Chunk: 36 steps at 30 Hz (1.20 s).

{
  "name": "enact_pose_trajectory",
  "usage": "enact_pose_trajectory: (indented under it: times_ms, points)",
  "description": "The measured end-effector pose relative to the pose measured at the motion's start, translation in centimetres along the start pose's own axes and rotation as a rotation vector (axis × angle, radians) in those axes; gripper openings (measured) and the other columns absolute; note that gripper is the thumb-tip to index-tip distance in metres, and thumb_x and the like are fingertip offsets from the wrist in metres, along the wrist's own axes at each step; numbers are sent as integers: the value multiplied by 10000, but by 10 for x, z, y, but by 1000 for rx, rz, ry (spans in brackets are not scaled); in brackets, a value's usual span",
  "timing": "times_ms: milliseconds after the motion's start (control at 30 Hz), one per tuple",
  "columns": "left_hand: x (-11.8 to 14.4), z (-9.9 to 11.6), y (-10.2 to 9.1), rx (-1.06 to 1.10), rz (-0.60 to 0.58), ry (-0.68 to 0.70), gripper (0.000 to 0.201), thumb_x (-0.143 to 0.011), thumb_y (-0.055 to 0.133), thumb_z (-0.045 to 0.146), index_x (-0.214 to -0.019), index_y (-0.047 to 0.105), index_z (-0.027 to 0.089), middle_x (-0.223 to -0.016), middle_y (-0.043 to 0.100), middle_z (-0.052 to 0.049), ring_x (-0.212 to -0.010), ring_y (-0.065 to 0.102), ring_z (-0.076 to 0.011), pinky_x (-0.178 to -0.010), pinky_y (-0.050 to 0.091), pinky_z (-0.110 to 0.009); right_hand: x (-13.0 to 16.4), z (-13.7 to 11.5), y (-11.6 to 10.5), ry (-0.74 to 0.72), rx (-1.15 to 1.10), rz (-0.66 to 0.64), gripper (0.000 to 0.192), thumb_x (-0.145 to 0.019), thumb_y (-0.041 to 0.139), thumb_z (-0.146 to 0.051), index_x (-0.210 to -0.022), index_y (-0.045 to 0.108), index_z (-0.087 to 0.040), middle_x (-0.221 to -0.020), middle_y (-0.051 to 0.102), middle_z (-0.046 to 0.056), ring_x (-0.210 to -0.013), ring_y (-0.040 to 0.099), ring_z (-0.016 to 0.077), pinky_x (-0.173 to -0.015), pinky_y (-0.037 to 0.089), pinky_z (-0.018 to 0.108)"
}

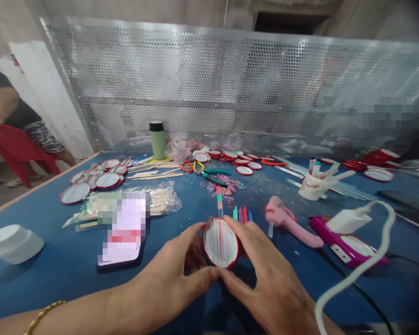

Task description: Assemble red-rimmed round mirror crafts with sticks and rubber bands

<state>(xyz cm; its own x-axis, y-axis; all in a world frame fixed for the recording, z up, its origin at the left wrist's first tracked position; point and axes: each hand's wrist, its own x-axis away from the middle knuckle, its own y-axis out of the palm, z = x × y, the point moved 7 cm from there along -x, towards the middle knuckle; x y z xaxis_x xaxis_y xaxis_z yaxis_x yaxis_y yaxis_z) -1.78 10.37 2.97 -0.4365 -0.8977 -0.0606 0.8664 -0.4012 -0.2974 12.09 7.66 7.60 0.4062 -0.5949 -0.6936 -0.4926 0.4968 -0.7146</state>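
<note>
Both my hands hold one small round red-rimmed lid (220, 243) upright over the blue table (56, 270), its white inside facing me with thin strands stretched across it. My left hand (167, 279) pinches its left edge with thumb and forefinger. My right hand (268, 274) grips its right edge and bottom. A coloured stick (219, 201) stands up just behind the lid, and several coloured sticks (242, 214) lie beside it.
A phone (125, 232) and a bag of wooden sticks (153, 201) lie to the left, a pink glue gun (288, 223) and a white charger with cable (352, 221) to the right. Red-rimmed lids (91, 184), pliers (209, 176), a green flask (157, 139) and a cup (314, 186) stand farther back. A person sits at far left (10, 116).
</note>
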Motion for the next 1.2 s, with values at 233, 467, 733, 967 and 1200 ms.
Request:
enact_pose_trajectory:
  times_ms: [233, 467, 733, 967, 1200]
  points:
    - [0, 35, 10, 357, -117, 33, 524, -835, 696, 479, -1229, 578, 154, -1046, 657, -106, -951, 611, -242, -843, 487, -369, -9, -25, -18, -92, 71, 109, 492, -913, 482, -194, -1389, 444, -75, -1184, 653, 153, -1128, 620, 259, -935, 561, 382]
    - [7, 53, 7, 592, -227, 83, 506, -845, 729, 355, -1302, 566, 208, -1190, 642, -91, -1057, 610, -221, -954, 472, -373, -14, -37, -34, -77, -4, 150, 466, -913, 520, -147, -1372, 467, -84, -1021, 656, 123, -913, 631, 233, -825, 553, 397]
    - [12, 44, 6, 771, -418, 1, 617, -722, 843, 341, -1272, 598, 204, -1204, 650, -115, -958, 659, -184, -809, 494, -266, -14, -26, -53, 15, -81, 178, 694, -844, 634, -590, -1355, 450, -158, -1243, 612, 159, -1165, 596, 327, -936, 544, 459]
    - [16, 32, 20, 821, -572, -67, 845, -649, 883, 389, -1384, 515, 194, -1193, 667, -150, -1019, 660, -226, -902, 475, -331, -13, -29, -38, 111, -216, 69, 794, -769, 724, -527, -1398, 338, -232, -1218, 651, 118, -1064, 666, 296, -889, 574, 442]
    - [32, 7, -4, 382, -376, -225, 574, -785, 745, 502, -1210, 614, 140, -1017, 688, -104, -846, 641, -169, -797, 510, -311, -9, -17, -26, 69, -88, 33, 768, -722, 730, -305, -1381, 355, -182, -1150, 664, 135, -1029, 660, 303, -866, 553, 482]
